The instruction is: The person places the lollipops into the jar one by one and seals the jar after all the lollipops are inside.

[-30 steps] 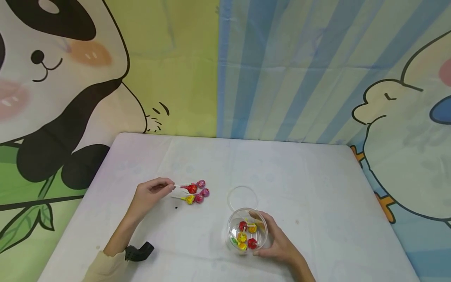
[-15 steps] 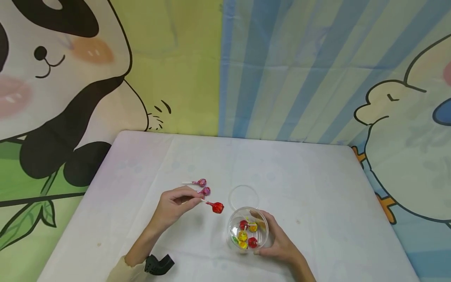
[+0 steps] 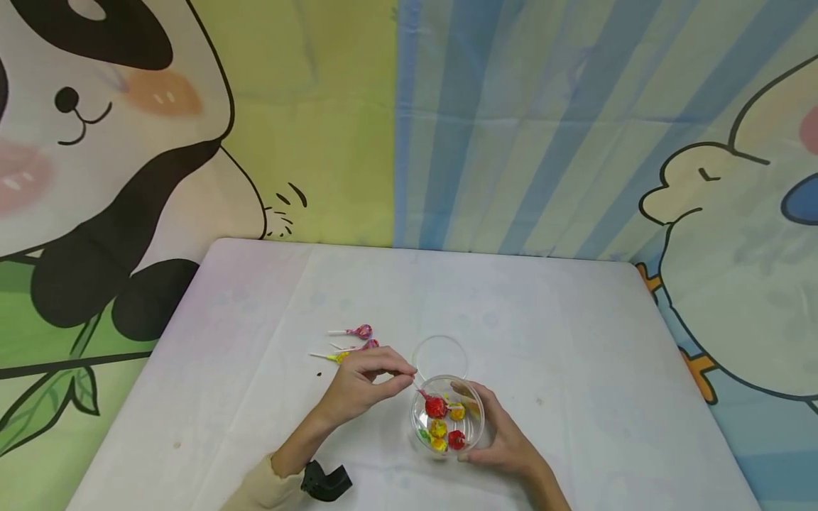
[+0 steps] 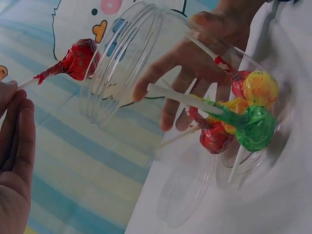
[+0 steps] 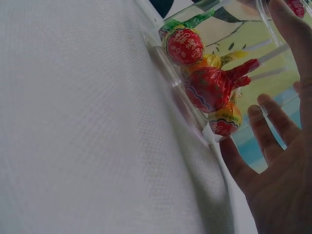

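In the head view my left hand (image 3: 367,390) pinches the white stick of a red-wrapped lollipop (image 3: 436,407) between thumb and fingertips. Its candy end points down at the mouth of a clear plastic jar (image 3: 417,422); the left wrist view puts the red candy (image 4: 80,59) right at the rim. My right hand (image 3: 501,440) grips the jar from the right side, thumb in front and fingers behind. Inside lie several wrapped lollipops, among them a green one (image 4: 256,129), a yellow one (image 4: 261,88) and a red one (image 5: 209,90).
Left of the jar, two pinkish-purple lollipops (image 3: 364,331) and a yellow one (image 3: 339,358) lie on the white tablecloth (image 3: 543,333), partly behind my left hand. Just behind the jar rests a round clear lid (image 3: 441,337). A black wrist mount (image 3: 326,481) sticks out from my left sleeve.
My left hand has picked the red lollipop from the pile and carried it right, to the jar's mouth. The right hand and jar have stayed in place.
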The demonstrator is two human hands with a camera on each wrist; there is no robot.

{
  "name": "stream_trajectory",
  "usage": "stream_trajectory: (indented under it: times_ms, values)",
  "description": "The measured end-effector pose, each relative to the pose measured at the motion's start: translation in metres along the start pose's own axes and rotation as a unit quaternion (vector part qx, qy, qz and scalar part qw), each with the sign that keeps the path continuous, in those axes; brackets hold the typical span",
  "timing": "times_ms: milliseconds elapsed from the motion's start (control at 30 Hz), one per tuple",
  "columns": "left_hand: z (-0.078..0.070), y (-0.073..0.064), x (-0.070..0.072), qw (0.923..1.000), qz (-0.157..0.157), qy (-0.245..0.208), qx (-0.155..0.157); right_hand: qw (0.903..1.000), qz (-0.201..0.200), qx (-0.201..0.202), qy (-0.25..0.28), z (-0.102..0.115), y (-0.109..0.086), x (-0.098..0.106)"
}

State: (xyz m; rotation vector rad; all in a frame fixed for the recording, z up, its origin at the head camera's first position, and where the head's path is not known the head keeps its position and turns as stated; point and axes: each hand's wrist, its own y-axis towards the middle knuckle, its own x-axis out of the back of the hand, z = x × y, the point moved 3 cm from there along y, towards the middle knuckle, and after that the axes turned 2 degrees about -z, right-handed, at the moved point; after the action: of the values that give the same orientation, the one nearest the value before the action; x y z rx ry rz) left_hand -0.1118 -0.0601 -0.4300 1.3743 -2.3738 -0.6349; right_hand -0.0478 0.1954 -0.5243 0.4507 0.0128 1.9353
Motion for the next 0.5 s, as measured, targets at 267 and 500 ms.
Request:
stream_trajectory:
  times_ms: [267, 500]
  values:
    - [0.006, -0.001, -0.013, 1.0000, -0.002, 0.002, -0.007, 0.9999, -0.002, 0.011, 0.007, 0.000, 0.000, 0.000]
    - [0.006, -0.005, -0.018, 0.9977, 0.010, 0.066, 0.002, 0.9999, -0.001, 0.015, 0.006, 0.000, 0.000, 0.000]
